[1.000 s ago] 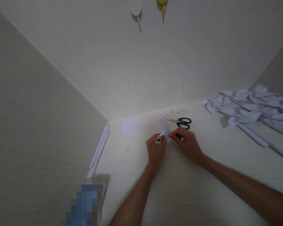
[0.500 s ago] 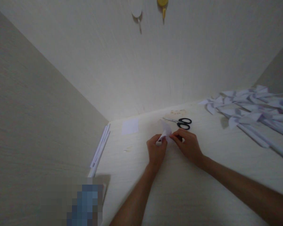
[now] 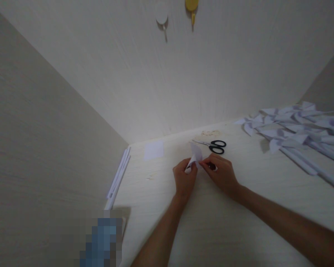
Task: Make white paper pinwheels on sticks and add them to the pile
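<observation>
A small folded white paper piece (image 3: 195, 154) stands up between both hands near the middle of the pale table (image 3: 217, 222). My left hand (image 3: 183, 180) pinches its lower left edge with fingertips closed on it. My right hand (image 3: 221, 172) grips the paper's right side, and a small dark object shows under its fingers; what that object is cannot be told. Black-handled scissors (image 3: 215, 145) lie just behind my right hand, apart from it.
A pile of white paper pinwheels on rolled paper sticks (image 3: 297, 133) fills the right side. A small white paper square (image 3: 153, 150) lies to the back left. Thin white paper sticks (image 3: 118, 178) lie along the left wall. Walls enclose the back and left.
The paper piece has been lifted slightly more upright between the fingers. Both hands stay almost where they were.
</observation>
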The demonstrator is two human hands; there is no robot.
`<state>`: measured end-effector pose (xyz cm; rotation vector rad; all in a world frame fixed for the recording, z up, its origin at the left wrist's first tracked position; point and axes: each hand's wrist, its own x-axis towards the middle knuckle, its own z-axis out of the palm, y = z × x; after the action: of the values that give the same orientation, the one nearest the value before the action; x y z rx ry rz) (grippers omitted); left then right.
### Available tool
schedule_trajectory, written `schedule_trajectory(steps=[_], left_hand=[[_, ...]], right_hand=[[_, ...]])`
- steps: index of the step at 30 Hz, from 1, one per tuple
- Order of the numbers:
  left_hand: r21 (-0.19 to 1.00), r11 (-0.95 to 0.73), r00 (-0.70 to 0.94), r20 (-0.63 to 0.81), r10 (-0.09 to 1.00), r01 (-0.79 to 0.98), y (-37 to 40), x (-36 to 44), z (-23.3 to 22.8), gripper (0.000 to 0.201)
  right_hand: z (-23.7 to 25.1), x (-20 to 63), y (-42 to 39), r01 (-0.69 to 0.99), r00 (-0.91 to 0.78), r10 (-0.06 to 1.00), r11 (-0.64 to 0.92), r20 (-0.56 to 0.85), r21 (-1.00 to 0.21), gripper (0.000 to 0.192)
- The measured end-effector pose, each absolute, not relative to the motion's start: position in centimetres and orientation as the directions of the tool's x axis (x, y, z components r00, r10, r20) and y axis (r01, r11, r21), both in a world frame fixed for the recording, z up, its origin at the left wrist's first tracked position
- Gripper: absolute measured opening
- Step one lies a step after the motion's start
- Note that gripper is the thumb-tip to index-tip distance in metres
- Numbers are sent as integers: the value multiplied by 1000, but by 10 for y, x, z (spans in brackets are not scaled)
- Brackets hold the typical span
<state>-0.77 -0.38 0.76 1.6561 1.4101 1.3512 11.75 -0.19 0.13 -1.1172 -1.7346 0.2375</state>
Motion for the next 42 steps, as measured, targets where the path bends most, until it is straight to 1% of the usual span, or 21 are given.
schedule_trajectory(steps=[5,10,14,21,24,33,42], left_hand=[[905,-241,-85,287,954,351,-2,-8,4,18],[898,-253,-66,295,953,360,-3,-7,7,22],[917,-258,-44,284,958,305,-4,-7,8,25],[953,-135,-46,153,987,270,-3,-6,11,28],[962,-107,-61,126,990,252,-3,-6,13,28],[970,-112,-67,129,989,215,-3,-4,14,26],[979,-175,1,176,984,102,-1,-5,10,25]], right_hand=[[0,117,-2,562,-59,768,554,638,-614,16],[0,116,-2,568,-60,762,557,645,-605,15],[0,116,-2,566,-57,768,552,638,-612,15],[-1,117,-2,583,-57,757,555,651,-594,16],[0,116,-2,593,-56,746,559,664,-579,17],[1,117,-2,601,-55,769,535,637,-594,17],[0,117,0,620,19,786,476,618,-624,16]])
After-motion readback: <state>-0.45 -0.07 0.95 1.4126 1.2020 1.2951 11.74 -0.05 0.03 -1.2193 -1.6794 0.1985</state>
